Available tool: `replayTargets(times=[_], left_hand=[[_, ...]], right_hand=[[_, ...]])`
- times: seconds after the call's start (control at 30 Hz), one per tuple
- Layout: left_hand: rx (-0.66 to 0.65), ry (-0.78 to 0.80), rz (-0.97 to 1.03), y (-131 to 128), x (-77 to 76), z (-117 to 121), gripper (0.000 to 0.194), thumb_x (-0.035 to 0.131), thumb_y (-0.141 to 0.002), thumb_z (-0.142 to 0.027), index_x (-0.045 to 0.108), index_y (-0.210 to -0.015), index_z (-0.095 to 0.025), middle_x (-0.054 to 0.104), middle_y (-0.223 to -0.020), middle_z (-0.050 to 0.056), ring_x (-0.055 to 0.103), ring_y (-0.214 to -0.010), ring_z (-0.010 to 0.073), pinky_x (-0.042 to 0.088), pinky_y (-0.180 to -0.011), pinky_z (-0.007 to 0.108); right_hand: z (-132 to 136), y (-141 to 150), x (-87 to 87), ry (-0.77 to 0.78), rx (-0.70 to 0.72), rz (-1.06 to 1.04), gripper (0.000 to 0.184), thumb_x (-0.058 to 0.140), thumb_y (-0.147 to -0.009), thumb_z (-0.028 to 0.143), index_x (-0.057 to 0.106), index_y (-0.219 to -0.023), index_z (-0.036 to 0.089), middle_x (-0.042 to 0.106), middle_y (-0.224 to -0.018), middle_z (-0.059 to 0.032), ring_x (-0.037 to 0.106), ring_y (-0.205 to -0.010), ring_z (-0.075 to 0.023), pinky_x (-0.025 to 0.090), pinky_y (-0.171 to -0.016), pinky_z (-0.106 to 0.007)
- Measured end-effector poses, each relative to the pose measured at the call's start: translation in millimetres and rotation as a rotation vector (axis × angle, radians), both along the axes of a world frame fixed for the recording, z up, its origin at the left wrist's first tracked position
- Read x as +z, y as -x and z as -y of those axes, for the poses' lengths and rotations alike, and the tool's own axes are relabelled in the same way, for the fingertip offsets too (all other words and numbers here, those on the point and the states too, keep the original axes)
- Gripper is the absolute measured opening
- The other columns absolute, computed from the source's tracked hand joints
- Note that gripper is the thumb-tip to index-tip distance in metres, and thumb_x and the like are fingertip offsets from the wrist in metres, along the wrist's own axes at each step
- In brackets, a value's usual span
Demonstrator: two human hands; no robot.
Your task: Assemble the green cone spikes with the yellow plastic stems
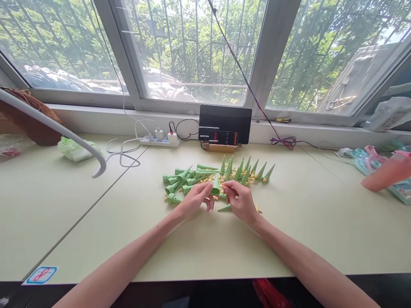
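Observation:
My left hand (196,199) pinches a hollow green plastic spike (216,185) between thumb and fingers, its point up and its open round end tilted toward me. Close on the spike's right, my right hand (240,201) has its fingertips pressed together; whatever they grip is too small to make out. Behind both hands lie many like green spikes (173,187), on their sides at the left. Others stand point up (239,169) at the right. Small yellowish pegs (253,177) are scattered among them. One spike (224,208) lies partly hidden by my right hand.
Behind the pile, a black tablet (225,122) leans upright with a phone (224,137) before it. A power strip (160,141) with white cables sits back left. A white curved bar (64,130) crosses the left side. Pink and teal items (382,169) lie far right.

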State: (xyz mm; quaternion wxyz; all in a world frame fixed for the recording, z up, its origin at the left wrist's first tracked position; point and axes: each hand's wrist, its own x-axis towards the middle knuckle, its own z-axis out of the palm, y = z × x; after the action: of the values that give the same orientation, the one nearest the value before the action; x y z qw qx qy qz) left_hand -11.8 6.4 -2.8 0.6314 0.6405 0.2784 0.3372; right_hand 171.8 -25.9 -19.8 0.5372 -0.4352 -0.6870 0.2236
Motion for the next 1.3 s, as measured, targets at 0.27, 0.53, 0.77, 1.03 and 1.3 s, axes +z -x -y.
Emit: replayTargets(times=[0.27,0.53,0.77,1.03,1.3], left_hand=[[-0.034,-0.234,-0.173,6,1.6,-3,0.039,0.048,-0.095,-0.049,0.061,-0.109,-0.015,0.06,-0.058,-0.001,0.059,-0.049,0.0128,0.049,-0.052,0.024],[0.068,-0.47,-0.338,7,-3.1,-5,0.028,0.05,-0.095,-0.04,0.062,-0.107,-0.018,0.062,-0.08,0.001,0.059,-0.054,0.0095,0.051,-0.056,0.022],[0.107,-0.588,-0.345,6,-12.0,-8,0.03,0.043,-0.099,-0.037,0.059,-0.117,-0.02,0.058,-0.099,0.006,0.058,-0.059,0.0086,0.052,-0.054,0.02],[0.164,-0.644,-0.331,5,-14.4,-8,0.033,0.043,-0.099,-0.036,0.058,-0.126,-0.023,0.055,-0.099,0.005,0.056,-0.057,0.0073,0.052,-0.052,0.02],[0.245,-0.673,-0.338,0,-11.7,-4,0.035,0.041,-0.1,-0.036,0.055,-0.132,-0.028,0.056,-0.099,0.004,0.054,-0.057,0.0078,0.052,-0.056,0.022]], right_hand=[[2,0,2.5,0.137,0.058,-0.119,0.025,0.05,-0.096,0.041,0.058,-0.088,0.02,0.053,-0.066,0.0014,0.05,-0.052,-0.0128,0.043,-0.049,-0.026],[1,-2,2.4,0.145,0.074,-0.1,0.021,0.051,-0.096,0.037,0.058,-0.085,0.019,0.053,-0.064,0.0018,0.047,-0.053,-0.0124,0.041,-0.05,-0.025],[0,-2,3.2,0.107,0.049,-0.068,0.02,0.052,-0.095,0.034,0.058,-0.084,0.019,0.053,-0.064,0.0018,0.047,-0.053,-0.0121,0.04,-0.05,-0.025],[-1,-1,2.9,0.073,0.017,-0.035,0.022,0.051,-0.095,0.037,0.059,-0.086,0.019,0.056,-0.065,0.0008,0.05,-0.053,-0.0131,0.043,-0.049,-0.027],[-1,0,4.2,0.036,-0.022,-0.026,0.021,0.051,-0.096,0.036,0.063,-0.095,0.019,0.063,-0.075,-0.0019,0.052,-0.053,-0.0125,0.045,-0.05,-0.028]])
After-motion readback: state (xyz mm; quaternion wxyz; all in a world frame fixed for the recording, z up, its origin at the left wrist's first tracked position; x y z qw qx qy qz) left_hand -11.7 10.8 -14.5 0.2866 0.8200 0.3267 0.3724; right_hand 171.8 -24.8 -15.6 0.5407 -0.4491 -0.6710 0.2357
